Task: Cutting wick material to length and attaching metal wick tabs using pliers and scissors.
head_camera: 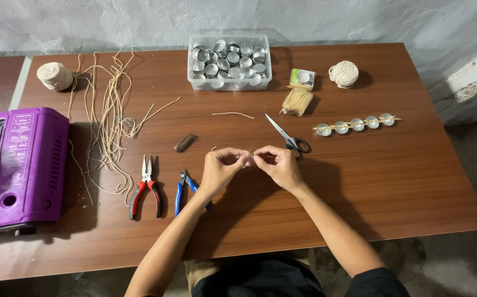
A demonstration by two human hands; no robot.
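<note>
left hand (220, 168), right hand (280, 166) | fingers pinch short wick (249, 154) | long axis left-right, level with table edge

i sit in a rough home craft workshop: a brown wood-grain table (392, 187) against a patchy whitewashed wall (139, 22), with red-handled pliers (145, 187), a clear plastic tub of small metal cups (229, 61) and balls of cream twine (343, 73).

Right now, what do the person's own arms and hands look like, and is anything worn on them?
Both hands, the left hand and the right hand, are bare: no gloves, rings, watch or bands show. The forearms are bare too. A black sleeve shows at the right upper arm, at the picture's bottom edge; no sleeve is visible on the left arm.
</note>
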